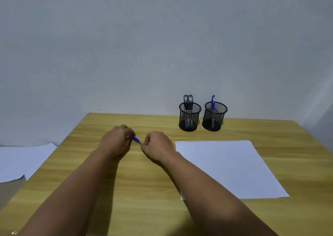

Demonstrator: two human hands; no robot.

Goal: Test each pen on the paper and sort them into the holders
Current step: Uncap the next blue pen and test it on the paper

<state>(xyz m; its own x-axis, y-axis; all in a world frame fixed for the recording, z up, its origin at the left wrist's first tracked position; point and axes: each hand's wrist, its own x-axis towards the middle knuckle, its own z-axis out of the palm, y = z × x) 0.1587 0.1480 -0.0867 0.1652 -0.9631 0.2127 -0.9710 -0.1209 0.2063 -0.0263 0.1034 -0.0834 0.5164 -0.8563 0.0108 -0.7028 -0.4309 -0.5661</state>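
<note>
Nearest, both forearms reach up the wooden table (126,190) from six o'clock and meet near its middle. The left hand (115,141) has its fingers curled round the blue pen (135,139), hiding most of the barrel; the right hand (158,146) pinches the pen's near end between thumb and forefinger, other fingers folded in. Whether that end is a cap or the tip is too small to tell. The pen lies slanted between the hands, just above the tabletop.

By its look the pen is light, stiff and smooth, so a firm pinch mid-barrel should control it best; a loose hold could let it roll.

At three o'clock from the hands lies the white paper (225,169), flat, faint marks along its far edge, with bare wood between it and the right hand, leaving open room for a stroke.

Farther, at one o'clock, two black mesh holders stand just beside each other near the table's far edge: the left holder (189,118) with black pens (188,101), the right holder (214,117) with one blue pen in the holder (213,103). At nine o'clock, beyond the table's left edge, lies another white sheet (21,161).
</note>
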